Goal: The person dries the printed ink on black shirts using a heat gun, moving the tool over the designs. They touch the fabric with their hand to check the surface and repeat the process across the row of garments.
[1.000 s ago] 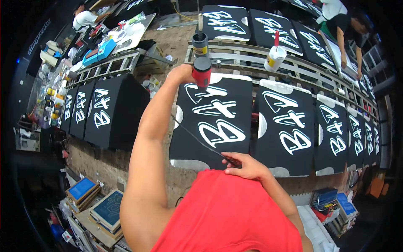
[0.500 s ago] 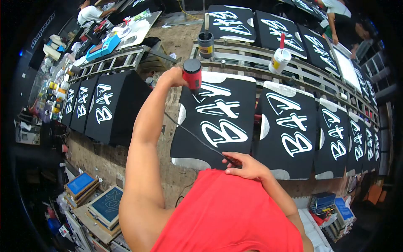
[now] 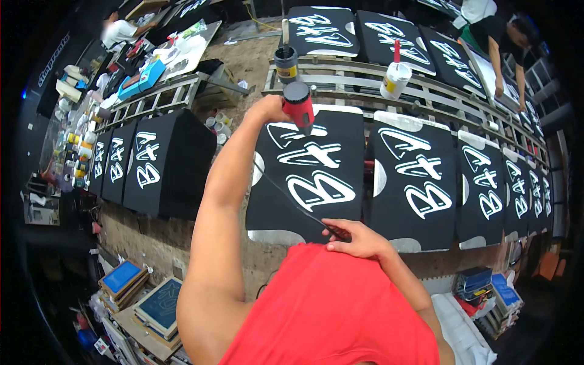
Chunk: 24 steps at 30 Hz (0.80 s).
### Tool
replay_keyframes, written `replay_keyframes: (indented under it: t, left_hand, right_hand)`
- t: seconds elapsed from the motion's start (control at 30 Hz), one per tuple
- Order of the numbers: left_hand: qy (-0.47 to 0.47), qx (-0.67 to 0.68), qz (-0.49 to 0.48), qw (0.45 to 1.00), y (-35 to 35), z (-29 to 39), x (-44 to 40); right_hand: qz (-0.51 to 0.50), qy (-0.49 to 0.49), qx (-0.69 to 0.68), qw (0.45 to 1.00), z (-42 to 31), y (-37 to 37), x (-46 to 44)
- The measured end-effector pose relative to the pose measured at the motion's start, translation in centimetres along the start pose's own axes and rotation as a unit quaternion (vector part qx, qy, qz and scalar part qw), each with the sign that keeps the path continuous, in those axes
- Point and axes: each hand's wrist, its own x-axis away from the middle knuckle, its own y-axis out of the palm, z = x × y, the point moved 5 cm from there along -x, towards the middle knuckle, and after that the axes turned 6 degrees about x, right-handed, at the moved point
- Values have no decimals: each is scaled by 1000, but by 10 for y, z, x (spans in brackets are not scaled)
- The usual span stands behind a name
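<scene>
My left hand (image 3: pixel 268 110) is wrapped round the handle of a red heat gun (image 3: pixel 299 109) with a black round end. The gun points down over the top of a black printed panel (image 3: pixel 280 210) with white lettering. Close to my body, my right hand (image 3: pixel 359 239) is closed on a black cable (image 3: pixel 291 199), which runs up and left across the panel and passes behind my left forearm. More black panels with the same lettering (image 3: pixel 413 176) lie to the right.
Behind the panel, a metal rail frame (image 3: pixel 340 81) carries a dark paint pot (image 3: pixel 286 66) and a white pot (image 3: pixel 395 81) with a red handle. Co-workers stand at the upper right (image 3: pixel 496 36) and upper left (image 3: pixel 118 30). Framed screens (image 3: pixel 159 305) lie at lower left.
Since half a second ago, the heat gun in my left hand has moved right over the panel's upper lettering. My right hand has stayed on the cable. The view has shifted slightly.
</scene>
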Motion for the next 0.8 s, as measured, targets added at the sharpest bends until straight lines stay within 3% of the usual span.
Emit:
replay_keyframes:
  t: [0.07,0.13,0.27,0.5,0.67,0.8]
  left_hand:
    - [-11,2,-22,1000,8,5,-7]
    - [35,-31,37,998,11,20,-13]
    - [40,-17,-26,999,17,49,-18]
    - [49,-103,-25,993,21,94,-18]
    - [44,-133,11,990,16,80,-28]
    - [-22,-134,-6,991,0,65,-21]
  right_hand:
    - [-2,-6,-7,1000,2,1,1]
    - [-3,-2,-3,1000,1,1,3]
    - [0,1,0,1000,4,0,6]
    - [12,7,-9,1000,5,-1,9]
    - [16,5,3,1000,5,-2,8]
    - [10,4,16,1000,3,-3,4]
